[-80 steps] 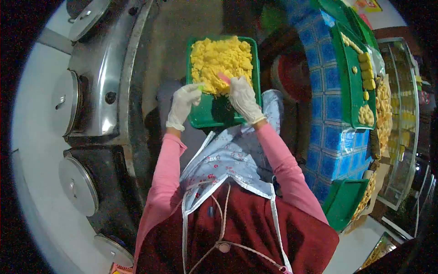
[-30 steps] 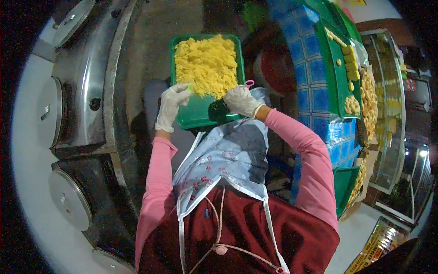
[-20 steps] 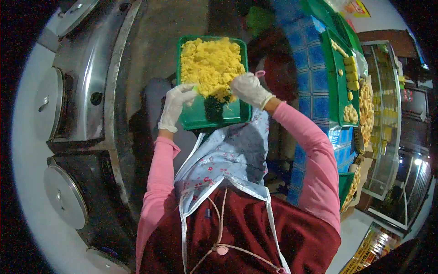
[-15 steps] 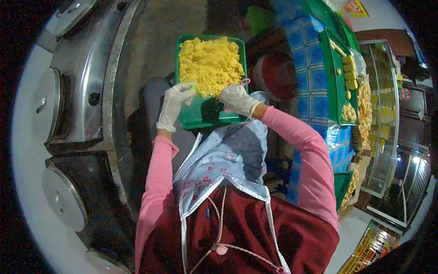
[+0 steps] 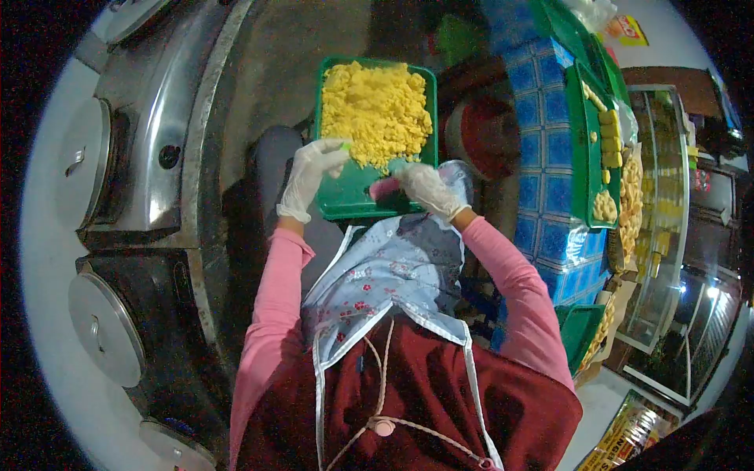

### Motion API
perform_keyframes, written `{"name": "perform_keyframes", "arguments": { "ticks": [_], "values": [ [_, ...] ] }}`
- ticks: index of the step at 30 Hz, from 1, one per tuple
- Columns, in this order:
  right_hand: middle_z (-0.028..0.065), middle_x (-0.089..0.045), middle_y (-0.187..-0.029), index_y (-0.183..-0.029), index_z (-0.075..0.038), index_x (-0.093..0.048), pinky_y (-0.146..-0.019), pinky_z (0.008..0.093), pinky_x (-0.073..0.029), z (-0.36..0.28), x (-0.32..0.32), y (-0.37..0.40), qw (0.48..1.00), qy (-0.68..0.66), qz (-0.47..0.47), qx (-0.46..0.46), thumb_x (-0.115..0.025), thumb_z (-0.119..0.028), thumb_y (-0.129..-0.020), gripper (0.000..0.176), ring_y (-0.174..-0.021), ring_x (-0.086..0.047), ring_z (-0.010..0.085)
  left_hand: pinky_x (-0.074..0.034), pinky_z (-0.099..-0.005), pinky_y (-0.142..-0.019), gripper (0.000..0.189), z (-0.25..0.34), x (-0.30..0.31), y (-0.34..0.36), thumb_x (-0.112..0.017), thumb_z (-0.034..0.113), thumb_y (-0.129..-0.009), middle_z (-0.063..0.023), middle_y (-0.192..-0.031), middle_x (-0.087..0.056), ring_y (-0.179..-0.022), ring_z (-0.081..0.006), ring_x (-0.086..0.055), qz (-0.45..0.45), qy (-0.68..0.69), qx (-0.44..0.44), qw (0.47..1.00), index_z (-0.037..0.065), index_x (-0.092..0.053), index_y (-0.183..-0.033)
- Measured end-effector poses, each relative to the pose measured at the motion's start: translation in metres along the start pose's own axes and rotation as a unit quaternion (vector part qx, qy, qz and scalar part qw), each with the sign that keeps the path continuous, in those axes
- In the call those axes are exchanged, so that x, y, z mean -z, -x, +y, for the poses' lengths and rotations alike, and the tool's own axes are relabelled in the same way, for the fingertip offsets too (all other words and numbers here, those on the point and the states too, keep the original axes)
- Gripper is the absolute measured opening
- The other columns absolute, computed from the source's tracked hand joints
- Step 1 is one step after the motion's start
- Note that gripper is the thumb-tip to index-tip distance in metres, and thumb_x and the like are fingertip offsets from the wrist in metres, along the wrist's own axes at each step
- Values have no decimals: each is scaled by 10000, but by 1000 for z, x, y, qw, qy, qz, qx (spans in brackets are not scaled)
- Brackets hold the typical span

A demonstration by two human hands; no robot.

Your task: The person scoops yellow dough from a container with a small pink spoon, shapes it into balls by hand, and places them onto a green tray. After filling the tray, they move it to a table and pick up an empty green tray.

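Observation:
A shallow green tray (image 5: 377,209) sits before my lap, its far part heaped with crumbly yellow dough (image 5: 377,110). My left hand (image 5: 308,179), in a clear white glove, is at the tray's left side with its fingers closed on a small bright green piece (image 5: 345,147). Over the near right part of the tray, my gloved right hand (image 5: 432,188) is closed around a pink tool (image 5: 384,188). The tool is smeared by motion and mostly covered by the fingers, so I cannot tell its kind.
Metal cookers with round lids (image 5: 102,330) line the left side. At right, a blue tiled counter (image 5: 542,165) carries a green tray (image 5: 581,157) with yellow dough pieces (image 5: 610,137). A red basin (image 5: 483,137) stands below, beside the counter.
My right hand has turned, and the pink tool now points left over the bare part of the tray. The tray and both hands appear slightly farther right in view.

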State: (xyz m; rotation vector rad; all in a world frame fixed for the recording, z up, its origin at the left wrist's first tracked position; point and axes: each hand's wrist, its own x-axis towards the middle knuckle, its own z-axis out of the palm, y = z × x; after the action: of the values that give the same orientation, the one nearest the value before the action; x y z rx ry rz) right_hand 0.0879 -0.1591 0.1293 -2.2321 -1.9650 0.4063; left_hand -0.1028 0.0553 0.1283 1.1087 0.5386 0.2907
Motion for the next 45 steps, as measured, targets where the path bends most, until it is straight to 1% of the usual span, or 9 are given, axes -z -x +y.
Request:
{"name": "perform_keyframes", "arguments": {
  "ticks": [4, 7, 11, 18, 26, 30, 34, 41, 45],
  "values": [
    [146, -623, -778, -878, -80, -636, -675, 468, -511, 29, 4, -22, 992, 75, 83, -61, -569, -101, -812, 96, -789, -639, 349, -428, -219, -627, 367, -4, -1, 0, -646, 173, -887, -5, -790, -584, -667, -71, -527, -4, -9, 13, 1000, -45, -650, -1183],
    [151, -642, -816, -917, -85, -653, -696, 459, -521, 2, 16, -18, 991, 126, 13, -36, -590, -121, -809, 130, -830, -651, 349, -428, -219, -632, 373, -3, 0, 0, -640, 183, -894, -5, -789, -581, -668, -72, -525, 6, -12, 8, 1000, -46, -648, -1189],
    [164, -642, -853, -942, -99, -656, -699, 464, -522, -34, -45, -4, 994, -74, -70, -35, -595, -153, -849, 123, -841, -655, 361, -431, -221, -636, 379, 0, -2, 0, -639, 191, -901, -4, -788, -585, -668, -75, -528, 4, -21, -1, 1000, -46, -645, -1196],
    [188, -644, -753, -787, -68, -649, -635, 498, -503, -22, -54, -71, 964, -102, 207, -131, -603, -183, -850, 139, -746, -653, 389, -438, -224, -637, 363, -2, -3, -2, -643, 189, -900, -3, -799, -600, -672, -74, -536, 5, -8, 2, 1000, -42, -656, -1179],
    [166, -656, -753, -865, -88, -694, -641, 475, -500, -3, -53, -10, 980, -26, 118, -161, -661, -285, -837, 202, -733, -648, 391, -464, -256, -658, 354, 12, -9, 6, -720, 180, -826, -50, -837, -651, -721, -123, -601, 0, -92, 9, 996, -29, -688, -1111],
    [175, -668, -809, -957, -82, -684, -646, 466, -488, -31, 13, 0, 930, -100, 146, -323, -631, -336, -888, 268, -767, -659, 391, -490, -393, -787, 414, -40, -13, -1, -788, 177, -722, -189, -1022, -643, -934, -323, -620, -24, -373, -234, 897, 23, -680, -1091],
    [207, -667, -815, -943, -72, -672, -699, 518, -497, -37, 6, 8, 903, -132, 172, -371, -631, -257, -895, 196, -835, -647, 432, -505, -417, -829, 492, -52, -51, -25, -776, 141, -701, -194, -1018, -595, -973, -358, -592, 46, -449, -278, 848, 18, -650, -1160],
    [202, -663, -804, -934, -11, -642, -678, 464, -485, -40, -26, 17, 856, -236, 170, -428, -645, -234, -891, 227, -798, -660, 384, -490, -469, -772, 472, -66, -62, -53, -797, 164, -700, -192, -969, -556, -931, -382, -587, 50, -582, -202, 786, 35, -623, -1118],
    [208, -645, -755, -877, -35, -624, -669, 502, -470, -51, -15, 13, 859, -136, 206, -449, -590, -213, -923, 187, -759, -636, 418, -475, -476, -761, 419, -69, -63, -41, -793, 191, -700, -190, -961, -574, -920, -384, -577, 70, -582, -193, 787, 44, -619, -1053]
  ]
}}
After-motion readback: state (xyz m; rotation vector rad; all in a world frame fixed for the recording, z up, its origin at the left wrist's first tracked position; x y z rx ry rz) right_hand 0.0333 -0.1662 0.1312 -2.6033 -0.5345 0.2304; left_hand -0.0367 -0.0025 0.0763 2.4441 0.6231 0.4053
